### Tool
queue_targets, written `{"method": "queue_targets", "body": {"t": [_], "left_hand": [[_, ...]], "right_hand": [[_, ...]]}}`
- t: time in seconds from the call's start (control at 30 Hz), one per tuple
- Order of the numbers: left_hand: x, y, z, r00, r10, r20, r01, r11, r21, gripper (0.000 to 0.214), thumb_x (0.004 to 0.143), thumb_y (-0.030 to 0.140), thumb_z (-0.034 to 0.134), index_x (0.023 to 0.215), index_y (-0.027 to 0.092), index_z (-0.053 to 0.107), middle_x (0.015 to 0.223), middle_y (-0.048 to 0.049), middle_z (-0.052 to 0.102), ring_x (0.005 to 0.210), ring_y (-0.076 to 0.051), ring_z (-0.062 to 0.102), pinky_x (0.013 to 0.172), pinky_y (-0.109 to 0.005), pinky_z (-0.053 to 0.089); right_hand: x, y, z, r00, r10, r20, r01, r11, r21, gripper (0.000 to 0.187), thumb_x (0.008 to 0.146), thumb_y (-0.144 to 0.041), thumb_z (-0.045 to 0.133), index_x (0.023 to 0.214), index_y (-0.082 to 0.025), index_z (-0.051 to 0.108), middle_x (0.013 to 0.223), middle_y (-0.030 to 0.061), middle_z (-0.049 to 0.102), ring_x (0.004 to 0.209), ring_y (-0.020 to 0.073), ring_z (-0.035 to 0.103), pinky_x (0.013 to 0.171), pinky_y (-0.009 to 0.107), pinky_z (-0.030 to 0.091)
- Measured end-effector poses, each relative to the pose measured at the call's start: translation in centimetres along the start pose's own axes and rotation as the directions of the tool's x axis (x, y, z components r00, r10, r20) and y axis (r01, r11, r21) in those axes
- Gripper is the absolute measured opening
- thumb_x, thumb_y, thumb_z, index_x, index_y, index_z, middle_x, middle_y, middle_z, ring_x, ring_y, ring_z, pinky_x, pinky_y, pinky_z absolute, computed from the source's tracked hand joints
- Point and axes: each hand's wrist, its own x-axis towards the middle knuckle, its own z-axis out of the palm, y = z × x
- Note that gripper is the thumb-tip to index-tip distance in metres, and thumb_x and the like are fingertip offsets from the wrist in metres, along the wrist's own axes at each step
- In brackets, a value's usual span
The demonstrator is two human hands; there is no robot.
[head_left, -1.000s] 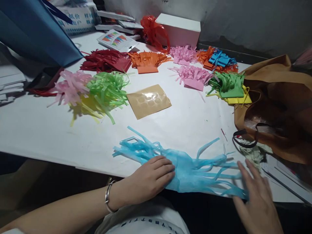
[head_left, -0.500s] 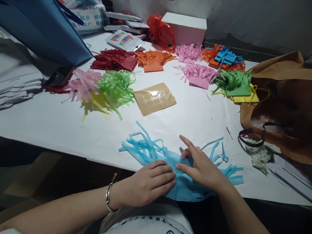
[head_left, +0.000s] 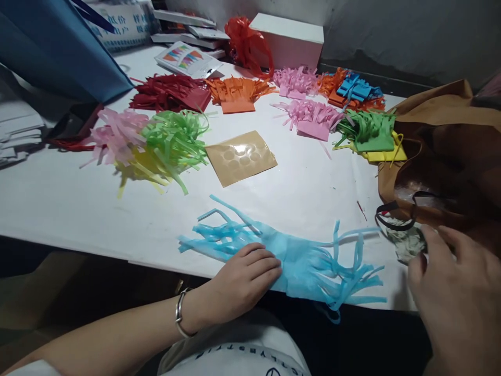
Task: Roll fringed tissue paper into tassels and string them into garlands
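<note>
A light blue sheet of tissue paper (head_left: 301,261), cut into fringes at both ends, lies at the near edge of the white table (head_left: 305,193). My left hand (head_left: 242,279) rests flat on its left half, fingers together and stretched out, pinning it down. My right hand (head_left: 457,297) is off the paper, at the lower right, blurred, its fingers loosely curled and apart with nothing seen in them. It hovers beside a crumpled grey-green wad (head_left: 407,243) and a brown bag (head_left: 442,156).
Fringed paper bundles lie across the table: pink, yellow and green (head_left: 156,149) at left, dark red (head_left: 168,94), orange (head_left: 235,94), pink (head_left: 311,117), green on yellow (head_left: 370,133), blue on orange (head_left: 354,91). A tan sticker sheet (head_left: 239,156) sits mid-table. White box (head_left: 287,39) at back.
My right hand left the middle of the blue paper and swung out to the lower right near the brown bag. The right fringe now lies spread out. My left hand stayed put.
</note>
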Motion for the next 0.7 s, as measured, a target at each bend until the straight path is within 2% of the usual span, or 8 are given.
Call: {"method": "queue_targets", "body": {"t": [0.07,0.13,0.2,0.33,0.43,0.5,0.57,0.7], "left_hand": [[0.5,0.2,0.5,0.997,-0.063,-0.033,0.063,0.998,0.011,0.026,0.093,0.006,0.049,0.113,0.015,0.063,0.107,-0.0090,0.075,0.099,-0.021,0.067,0.100,-0.043,0.047],[0.8,0.4,0.9,0.993,-0.105,-0.044,0.106,0.994,0.011,0.027,0.092,0.006,0.048,0.112,0.017,0.063,0.107,-0.0084,0.075,0.098,-0.021,0.067,0.101,-0.044,0.047],[0.8,0.3,0.9,0.994,-0.110,-0.028,0.110,0.994,0.002,0.029,0.092,0.006,0.047,0.115,0.016,0.061,0.108,-0.0094,0.074,0.099,-0.021,0.067,0.101,-0.044,0.048],[-0.1,-0.1,0.3,0.997,-0.074,0.003,0.074,0.996,-0.048,0.020,0.097,0.009,0.047,0.112,0.015,0.059,0.112,-0.0123,0.073,0.107,-0.022,0.066,0.097,-0.040,0.052],[-0.2,-0.3,-0.1,0.989,-0.144,-0.019,0.142,0.986,-0.093,0.013,0.099,0.011,0.046,0.104,0.015,0.058,0.107,-0.0113,0.072,0.110,-0.022,0.064,0.093,-0.037,0.054],[0.3,-0.4,-0.2,0.975,-0.223,-0.006,0.222,0.971,-0.093,0.016,0.101,0.014,0.042,0.099,0.015,0.058,0.098,-0.0100,0.071,0.099,-0.022,0.064,0.086,-0.036,0.054],[1.3,-0.6,-0.1,0.952,-0.306,0.032,0.306,0.952,-0.026,0.023,0.102,0.017,0.038,0.092,0.015,0.058,0.087,-0.0082,0.068,0.082,-0.020,0.063,0.074,-0.034,0.053],[3.8,-1.4,0.1,0.881,-0.453,0.133,0.410,0.873,0.263,0.030,0.101,0.023,0.040,0.076,0.017,0.056,0.068,-0.0049,0.061,0.063,-0.020,0.056,0.056,-0.031,0.043]], "right_hand": [[-1.2,-3.2,-1.4,0.993,-0.119,-0.024,0.121,0.952,0.282,0.045,0.096,-0.026,0.053,0.139,-0.015,0.053,0.128,0.0177,0.064,0.117,0.0338,0.063,0.094,0.051,0.052],[-2.8,-6.9,-1.8,0.919,-0.390,0.053,0.285,0.752,0.594,0.050,0.097,-0.026,0.055,0.145,-0.014,0.046,0.139,0.0135,0.059,0.130,0.0296,0.056,0.103,0.046,0.053],[-4.5,-9.8,-1.3,0.889,-0.458,0.027,0.318,0.658,0.682,0.052,0.096,-0.013,0.052,0.147,-0.018,0.043,0.133,0.0074,0.065,0.128,0.0249,0.058,0.109,0.044,0.049],[-6.1,-11.1,0.7,0.930,-0.368,0.014,0.235,0.623,0.746,0.057,0.092,0.001,0.047,0.142,-0.027,0.047,0.110,-0.0006,0.075,0.112,0.0214,0.068,0.102,0.042,0.053],[-5.6,-10.6,1.2,0.964,-0.254,0.078,0.103,0.626,0.773,0.035,0.096,-0.008,0.052,0.121,-0.031,0.059,0.093,-0.0012,0.075,0.097,0.0227,0.070,0.092,0.042,0.053],[-4.7,-10.6,1.3,0.973,-0.202,0.113,0.043,0.638,0.769,0.020,0.099,-0.015,0.051,0.110,-0.028,0.062,0.087,0.0002,0.072,0.089,0.0215,0.068,0.087,0.040,0.050],[-3.7,-10.8,1.5,0.974,-0.175,0.146,0.006,0.659,0.752,0.014,0.101,-0.020,0.049,0.104,-0.023,0.062,0.086,0.0022,0.070,0.084,0.0207,0.066,0.084,0.039,0.048],[-2.2,-11.5,2.2,0.960,-0.134,0.244,-0.060,0.757,0.651,0.023,0.104,-0.026,0.044,0.095,-0.018,0.064,0.079,0.0039,0.068,0.075,0.0205,0.063,0.076,0.036,0.043]]}}
